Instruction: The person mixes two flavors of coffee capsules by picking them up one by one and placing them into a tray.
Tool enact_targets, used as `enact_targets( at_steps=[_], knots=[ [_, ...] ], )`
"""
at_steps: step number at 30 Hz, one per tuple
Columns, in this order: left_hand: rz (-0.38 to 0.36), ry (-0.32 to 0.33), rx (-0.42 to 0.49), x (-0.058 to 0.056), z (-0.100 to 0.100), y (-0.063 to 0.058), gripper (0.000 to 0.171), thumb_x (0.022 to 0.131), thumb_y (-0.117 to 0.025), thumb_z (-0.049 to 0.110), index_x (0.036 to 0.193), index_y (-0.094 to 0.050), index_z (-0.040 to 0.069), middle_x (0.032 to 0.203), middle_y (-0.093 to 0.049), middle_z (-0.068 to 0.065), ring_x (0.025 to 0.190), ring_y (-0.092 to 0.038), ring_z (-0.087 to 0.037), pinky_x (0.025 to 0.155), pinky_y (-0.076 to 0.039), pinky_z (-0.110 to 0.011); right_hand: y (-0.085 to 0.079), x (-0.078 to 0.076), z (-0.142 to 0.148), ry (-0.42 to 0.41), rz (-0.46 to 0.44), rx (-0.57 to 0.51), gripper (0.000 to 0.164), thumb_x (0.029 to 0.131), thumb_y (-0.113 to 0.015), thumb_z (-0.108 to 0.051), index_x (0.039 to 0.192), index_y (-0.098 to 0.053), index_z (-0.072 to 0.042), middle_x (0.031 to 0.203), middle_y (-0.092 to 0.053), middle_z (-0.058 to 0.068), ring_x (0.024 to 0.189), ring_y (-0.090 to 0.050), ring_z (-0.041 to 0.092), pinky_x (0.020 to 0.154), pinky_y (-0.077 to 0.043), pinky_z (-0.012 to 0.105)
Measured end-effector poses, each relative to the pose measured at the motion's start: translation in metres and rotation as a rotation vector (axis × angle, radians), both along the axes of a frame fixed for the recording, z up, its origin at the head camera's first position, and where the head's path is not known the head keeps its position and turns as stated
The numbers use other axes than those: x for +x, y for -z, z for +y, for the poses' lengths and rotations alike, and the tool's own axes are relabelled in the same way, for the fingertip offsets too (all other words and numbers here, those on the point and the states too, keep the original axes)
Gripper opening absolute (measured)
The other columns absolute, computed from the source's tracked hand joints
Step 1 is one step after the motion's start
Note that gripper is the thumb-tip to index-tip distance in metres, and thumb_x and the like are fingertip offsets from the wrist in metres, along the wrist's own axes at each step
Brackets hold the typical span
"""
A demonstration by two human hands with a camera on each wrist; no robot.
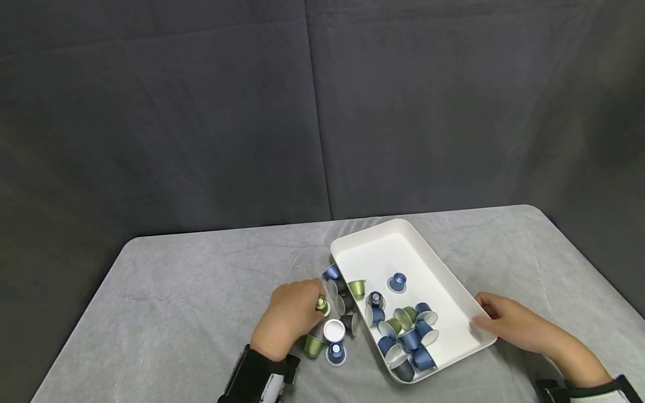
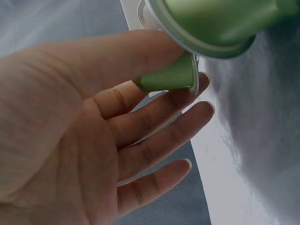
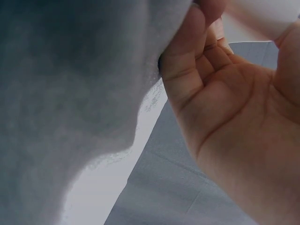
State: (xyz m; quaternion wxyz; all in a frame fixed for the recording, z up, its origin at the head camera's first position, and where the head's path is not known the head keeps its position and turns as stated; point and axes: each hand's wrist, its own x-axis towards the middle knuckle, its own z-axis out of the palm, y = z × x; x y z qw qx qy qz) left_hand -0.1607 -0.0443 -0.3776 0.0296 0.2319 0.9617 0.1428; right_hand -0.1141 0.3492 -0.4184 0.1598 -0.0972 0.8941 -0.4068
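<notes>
My left hand (image 1: 289, 313) is low over the table beside the loose coffee capsules, left of the white tray (image 1: 438, 268). Between its thumb and fingers it pinches a green coffee capsule (image 2: 171, 77), which also peeks past the fingertips in the head view. Another green capsule (image 2: 211, 21) looms large near the left wrist camera. At the tray's right corner, my right hand (image 1: 514, 322) grips the rim, thumb on the inner side; the right wrist view shows its curled fingers (image 3: 183, 70) there. Inside the tray lie blue, green and dark capsules, mostly toward the near left.
Left of the tray, several capsules lie against its wall: a blue one (image 1: 331, 272), dark ones (image 1: 347, 322), a white-lidded one (image 1: 335, 331), an upright blue one (image 1: 336, 353) and a green one (image 1: 313, 346). A dark curtain (image 1: 201, 123) hangs behind the grey table (image 1: 176, 313).
</notes>
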Motion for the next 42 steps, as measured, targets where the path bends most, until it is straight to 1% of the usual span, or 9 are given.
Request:
enact_targets(
  at_steps=[3, 9, 16, 19, 22, 26, 34, 38, 42],
  knots=[
    [0.032, -0.001, 0.008, 0.0, 0.0, -0.001, 0.022, 0.075, -0.081, 0.01, 0.09, -0.066, 0.01, 0.077, -0.063, -0.001, 0.07, -0.061, -0.021, 0.059, -0.046, -0.038, 0.0, 0.0, 0.0, -0.01, 0.006, -0.011, 0.013, 0.097, -0.059, -0.008, 0.104, -0.056, 0.002, 0.087, -0.065, 0.006, 0.069, -0.055, 0.007, 0.055, -0.047, 0.027],
    [0.082, -0.004, 0.01, 0.0, 0.003, -0.003, 0.026, 0.079, -0.082, 0.016, 0.102, -0.069, 0.01, 0.089, -0.067, -0.003, 0.082, -0.065, -0.024, 0.069, -0.05, -0.04, 0.001, 0.001, 0.0, -0.009, 0.004, -0.019, 0.013, 0.096, -0.059, -0.008, 0.104, -0.056, 0.002, 0.087, -0.065, 0.007, 0.069, -0.055, 0.006, 0.055, -0.047, 0.027],
    [0.167, 0.01, 0.029, 0.001, 0.007, -0.007, 0.027, 0.082, -0.081, 0.022, 0.104, -0.069, 0.012, 0.09, -0.066, -0.001, 0.083, -0.065, -0.022, 0.071, -0.051, -0.039, 0.0, 0.001, 0.0, -0.007, 0.002, -0.015, 0.013, 0.097, -0.058, -0.008, 0.104, -0.056, 0.003, 0.088, -0.066, 0.007, 0.07, -0.055, 0.007, 0.055, -0.047, 0.027],
    [0.213, 0.031, 0.045, 0.003, 0.01, -0.008, 0.027, 0.082, -0.081, 0.022, 0.104, -0.07, 0.012, 0.09, -0.066, -0.001, 0.083, -0.065, -0.021, 0.072, -0.051, -0.038, 0.001, 0.001, 0.0, -0.008, 0.002, -0.018, 0.014, 0.097, -0.059, -0.009, 0.105, -0.056, 0.003, 0.088, -0.065, 0.007, 0.07, -0.055, 0.007, 0.056, -0.048, 0.027],
    [0.246, 0.055, 0.042, 0.004, 0.013, -0.008, 0.027, 0.082, -0.081, 0.022, 0.105, -0.07, 0.012, 0.094, -0.067, -0.001, 0.086, -0.065, -0.02, 0.074, -0.052, -0.038, 0.002, 0.001, 0.001, -0.009, 0.005, -0.019, 0.015, 0.096, -0.06, -0.009, 0.105, -0.056, 0.002, 0.087, -0.065, 0.007, 0.069, -0.055, 0.007, 0.055, -0.048, 0.027],
    [0.264, 0.082, 0.029, 0.005, 0.018, -0.007, 0.027, 0.082, -0.081, 0.022, 0.105, -0.07, 0.013, 0.098, -0.069, 0.0, 0.087, -0.065, -0.02, 0.074, -0.051, -0.037, 0.001, 0.0, 0.001, -0.009, 0.003, -0.015, 0.016, 0.096, -0.06, -0.01, 0.105, -0.056, 0.002, 0.088, -0.066, 0.007, 0.07, -0.055, 0.007, 0.055, -0.048, 0.028],
    [0.299, 0.141, 0.005, 0.01, 0.028, -0.008, 0.026, 0.085, -0.079, 0.022, 0.107, -0.069, 0.013, 0.1, -0.069, 0.001, 0.089, -0.065, -0.019, 0.074, -0.05, -0.035, -0.002, 0.0, 0.0, -0.004, 0.003, -0.003, 0.013, 0.097, -0.058, -0.007, 0.104, -0.056, 0.003, 0.089, -0.066, 0.007, 0.07, -0.054, 0.006, 0.055, -0.047, 0.027],
    [0.334, 0.185, 0.003, 0.014, 0.033, -0.008, 0.024, 0.085, -0.079, 0.022, 0.106, -0.069, 0.014, 0.096, -0.068, 0.002, 0.086, -0.065, -0.018, 0.072, -0.049, -0.033, -0.002, 0.0, 0.0, -0.004, 0.009, 0.002, 0.011, 0.097, -0.057, -0.006, 0.103, -0.056, 0.003, 0.089, -0.066, 0.006, 0.069, -0.053, 0.006, 0.055, -0.046, 0.026],
    [0.323, 0.215, 0.008, 0.019, 0.036, -0.009, 0.024, 0.084, -0.079, 0.023, 0.105, -0.069, 0.017, 0.096, -0.069, 0.005, 0.086, -0.064, -0.016, 0.075, -0.049, -0.032, -0.001, 0.0, -0.001, -0.009, 0.009, -0.004, 0.01, 0.097, -0.057, -0.005, 0.103, -0.056, 0.003, 0.088, -0.065, 0.006, 0.068, -0.053, 0.005, 0.055, -0.046, 0.026]
  ],
)
